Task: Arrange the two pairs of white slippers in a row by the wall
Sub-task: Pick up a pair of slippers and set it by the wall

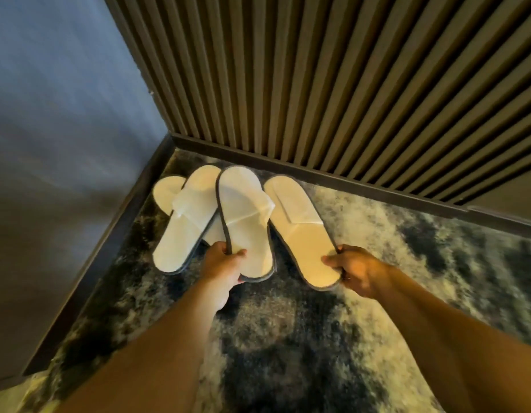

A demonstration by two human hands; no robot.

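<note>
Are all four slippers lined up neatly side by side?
No. Two slippers overlap in the corner, and the left hand and right hand each hold one by the heel.

A carpeted room corner, likely a hotel — thin white slippers (243,222) lie on a mottled carpet (288,338). A slatted wood wall (317,84) meets a dark baseboard (332,177).

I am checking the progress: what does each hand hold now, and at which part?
The left hand pinches the second slipper from the right at its heel edge. The right hand pinches the rightmost slipper at its heel.
</note>
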